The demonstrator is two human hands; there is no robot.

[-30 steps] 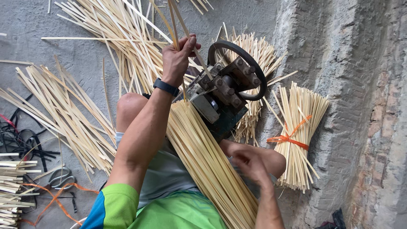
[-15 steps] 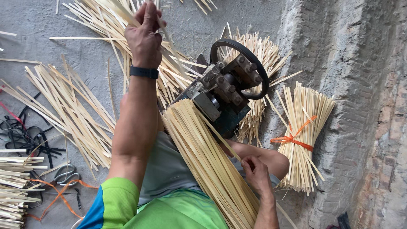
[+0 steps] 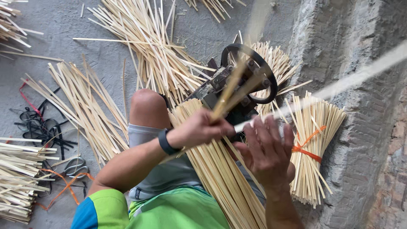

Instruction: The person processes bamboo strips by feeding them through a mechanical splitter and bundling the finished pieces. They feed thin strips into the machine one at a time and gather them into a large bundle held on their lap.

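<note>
My left hand (image 3: pixel 199 128), with a black watch on the wrist, is closed on a few long bamboo strips (image 3: pixel 231 91) that slant up across a small black machine with a round wheel (image 3: pixel 250 72). Just to the right, my right hand (image 3: pixel 267 152) is raised with its fingers loosely spread. It holds one pale strip (image 3: pixel 339 82) that runs blurred toward the upper right. A thick bundle of bamboo strips (image 3: pixel 220 182) lies across my lap under both hands.
A bundle tied with an orange band (image 3: pixel 313 146) leans on the rough stone wall (image 3: pixel 364 127) at right. Loose strips (image 3: pixel 144 46) fan over the concrete floor ahead and left. Scissors (image 3: pixel 76 165), black bands (image 3: pixel 42 127) and orange ties (image 3: pixel 63 186) lie at left.
My left hand has pulled back from the loose pile ahead with strips in it and now sits beside the machine. My right hand has risen from my lap to meet it.
</note>
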